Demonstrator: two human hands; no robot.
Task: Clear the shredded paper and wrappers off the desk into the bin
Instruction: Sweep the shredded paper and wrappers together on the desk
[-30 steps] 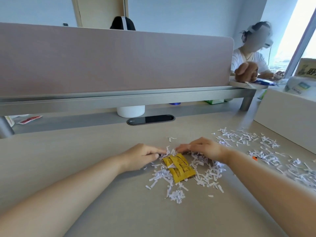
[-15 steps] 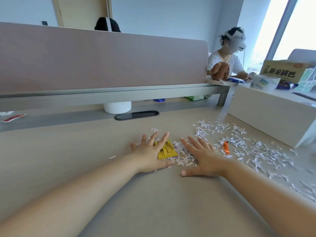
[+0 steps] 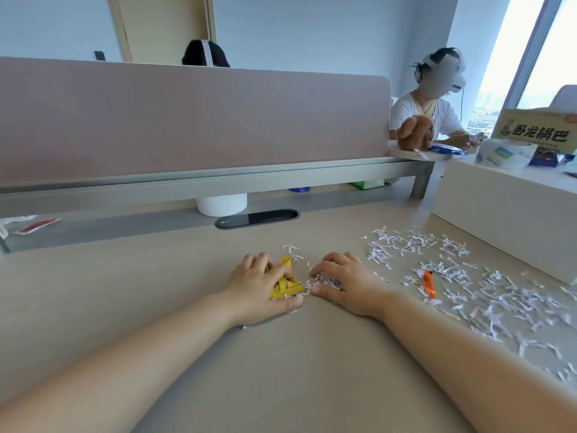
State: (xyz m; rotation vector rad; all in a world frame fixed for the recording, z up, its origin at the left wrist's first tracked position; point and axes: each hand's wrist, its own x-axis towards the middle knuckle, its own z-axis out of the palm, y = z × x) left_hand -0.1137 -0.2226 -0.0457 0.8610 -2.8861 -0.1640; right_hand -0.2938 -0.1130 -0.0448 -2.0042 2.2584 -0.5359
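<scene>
Curling over a yellow wrapper (image 3: 285, 282), the left grip (image 3: 260, 285) clutches it mid-counter (image 3: 93, 307); just beside, the right grip (image 3: 346, 282) bunches shredded paper (image 3: 327, 281), with looser shreds (image 3: 452, 270) toward the right edge.

Both forearms fwd, left hand (image 3: 260, 287) & right hand (image 3: 346, 282) palm-down, fingers (image 3: 327, 266) curled inward.

Your left hand (image 3: 259, 285) is curled over the yellow wrapper (image 3: 285, 281), your right hand (image 3: 346, 281) cups shreds (image 3: 327, 280), more paper (image 3: 499, 295) litters the worktop (image 3: 156, 292).
</scene>
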